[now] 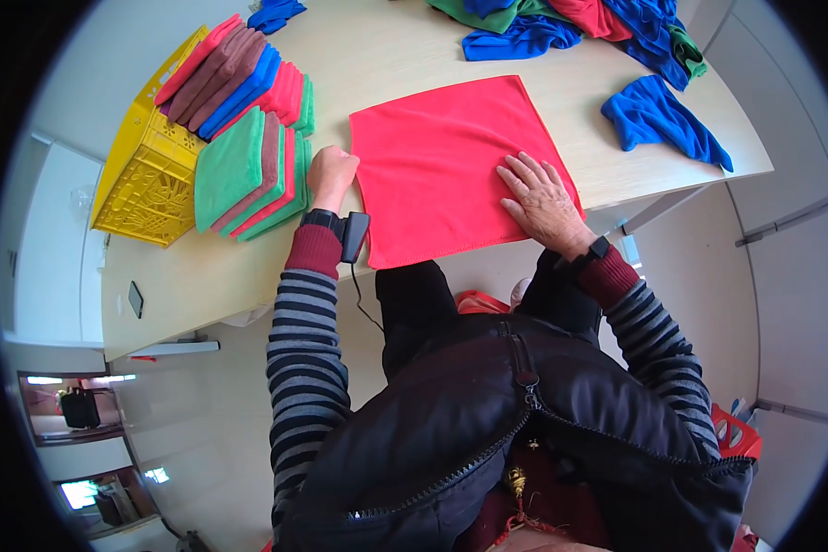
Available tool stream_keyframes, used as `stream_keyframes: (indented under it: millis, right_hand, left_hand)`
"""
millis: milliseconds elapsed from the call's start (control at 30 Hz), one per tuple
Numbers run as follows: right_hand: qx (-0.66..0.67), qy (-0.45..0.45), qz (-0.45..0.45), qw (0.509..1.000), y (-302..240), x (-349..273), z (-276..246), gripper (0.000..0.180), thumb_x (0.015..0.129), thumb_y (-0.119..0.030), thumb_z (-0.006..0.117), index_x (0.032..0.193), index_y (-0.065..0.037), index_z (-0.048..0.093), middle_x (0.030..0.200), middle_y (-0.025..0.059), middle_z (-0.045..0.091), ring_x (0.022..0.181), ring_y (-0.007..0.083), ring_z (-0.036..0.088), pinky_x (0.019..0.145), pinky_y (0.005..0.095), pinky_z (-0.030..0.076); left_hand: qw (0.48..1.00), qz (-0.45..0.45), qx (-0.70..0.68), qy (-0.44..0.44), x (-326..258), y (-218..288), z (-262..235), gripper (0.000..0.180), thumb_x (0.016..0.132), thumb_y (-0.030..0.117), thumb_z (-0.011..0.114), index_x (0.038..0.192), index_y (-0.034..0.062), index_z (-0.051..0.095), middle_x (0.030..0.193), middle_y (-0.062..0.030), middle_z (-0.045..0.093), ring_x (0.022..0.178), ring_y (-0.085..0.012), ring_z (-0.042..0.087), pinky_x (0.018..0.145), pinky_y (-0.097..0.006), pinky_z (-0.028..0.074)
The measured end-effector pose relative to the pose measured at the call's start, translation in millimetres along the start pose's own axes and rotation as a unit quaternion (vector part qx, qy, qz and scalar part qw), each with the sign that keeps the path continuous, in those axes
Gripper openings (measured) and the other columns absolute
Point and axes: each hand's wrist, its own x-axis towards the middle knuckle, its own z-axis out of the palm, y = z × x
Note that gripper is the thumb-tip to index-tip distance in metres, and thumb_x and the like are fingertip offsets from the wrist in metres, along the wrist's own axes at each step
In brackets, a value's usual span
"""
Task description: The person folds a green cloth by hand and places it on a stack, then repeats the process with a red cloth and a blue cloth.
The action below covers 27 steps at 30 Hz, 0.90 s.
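Note:
A red towel [451,175] lies spread out on the table in front of me, its near edge reaching the table's front edge. My right hand [545,198] rests flat on the towel's right side with the fingers spread, holding nothing. At the towel's left edge, my left hand [331,175] is closed, knuckles up. Its fingertips are hidden, so whether it pinches the towel's edge does not show. Just left of that hand stands a stack of folded green, red and brown towels [235,175].
A yellow plastic basket [143,179] stands at the left, beside more folded towels [235,78]. Crumpled blue, green and red cloths [570,23] are heaped at the far right. One blue cloth [662,124] lies nearer the right edge. A small dark flat object [136,299] is on the table's left end.

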Motion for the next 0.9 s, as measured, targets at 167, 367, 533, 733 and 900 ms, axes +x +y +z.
stream_keyframes:
  millis: [167, 367, 533, 733, 900]
  right_hand:
    - [0.011, -0.015, -0.016, 1.0, 3, -2, -8, 0.052, 0.101, -0.035, 0.052, 0.146, -0.009, 0.046, 0.155, 0.0133, 0.039, 0.146, 0.0323, 0.03, 0.121, 0.0475, 0.023]
    - [0.135, -0.049, -0.026, 0.989, 24, 27, -33, 0.049, 0.1, -0.034, 0.054, 0.139, -0.006, 0.052, 0.141, 0.0167, 0.053, 0.134, 0.0331, 0.046, 0.112, 0.0439, 0.036]
    - [0.231, -0.036, 0.044, 0.971, 83, 101, -38, 0.046, 0.096, -0.023, 0.058, 0.138, -0.007, 0.053, 0.129, 0.0192, 0.06, 0.119, 0.034, 0.058, 0.101, 0.043, 0.047]
    - [0.071, 0.071, 0.059, 0.993, 144, 173, -4, 0.043, 0.092, -0.016, 0.058, 0.134, -0.01, 0.057, 0.131, 0.0149, 0.06, 0.123, 0.0348, 0.054, 0.105, 0.0423, 0.045]
    - [0.03, 0.036, 0.077, 0.996, 145, 199, 11, 0.035, 0.091, -0.016, 0.058, 0.125, -0.012, 0.064, 0.128, 0.0128, 0.061, 0.122, 0.0345, 0.054, 0.103, 0.0427, 0.046]
  left_hand:
    - [0.997, 0.034, 0.039, 0.053, -12, 7, -1, 0.018, 0.081, 0.023, 0.065, 0.087, 0.0083, 0.072, 0.092, -0.0168, 0.072, 0.087, -0.0372, 0.068, 0.075, -0.048, 0.054]
    - [0.948, 0.277, 0.003, 0.155, -24, 32, 2, 0.017, 0.088, 0.017, 0.065, 0.103, 0.0078, 0.066, 0.101, -0.0149, 0.067, 0.096, -0.0371, 0.063, 0.08, -0.047, 0.052]
    - [0.908, 0.389, -0.01, 0.154, -15, 40, 14, 0.019, 0.092, 0.013, 0.062, 0.107, 0.0026, 0.063, 0.109, -0.0154, 0.063, 0.104, -0.0371, 0.06, 0.089, -0.045, 0.049]
    - [0.942, 0.297, 0.038, 0.151, 34, 25, 11, 0.023, 0.093, 0.015, 0.062, 0.111, 0.0015, 0.063, 0.114, -0.0162, 0.062, 0.11, -0.0363, 0.058, 0.093, -0.046, 0.048]
    - [0.949, 0.274, 0.023, 0.155, 71, 8, 24, 0.025, 0.091, 0.017, 0.063, 0.112, 0.0034, 0.063, 0.113, -0.015, 0.062, 0.11, -0.0351, 0.057, 0.093, -0.046, 0.048]
